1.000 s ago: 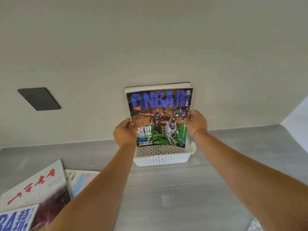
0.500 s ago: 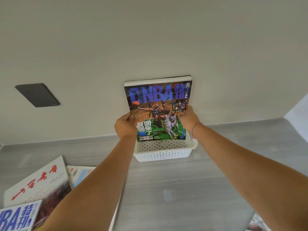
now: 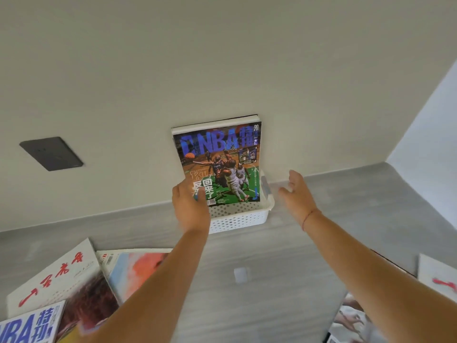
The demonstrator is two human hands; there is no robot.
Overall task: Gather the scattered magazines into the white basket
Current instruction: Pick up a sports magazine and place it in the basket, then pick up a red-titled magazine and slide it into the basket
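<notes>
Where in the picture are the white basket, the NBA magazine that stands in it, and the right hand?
white basket (image 3: 237, 220), head view, on its perforated front wall.
NBA magazine (image 3: 217, 159), head view, on the middle of its cover.
right hand (image 3: 296, 191), head view, on the open palm.

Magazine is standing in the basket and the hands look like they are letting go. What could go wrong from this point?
1. The NBA magazine stands upright in the shallow white basket, rising well above its rim; with the right hand open and off it, it may tip over.
2. The left hand overlaps its lower left corner; whether it grips is unclear, and pulling away might drag the magazine forward.
3. The light basket could slide on the grey tabletop.
</notes>
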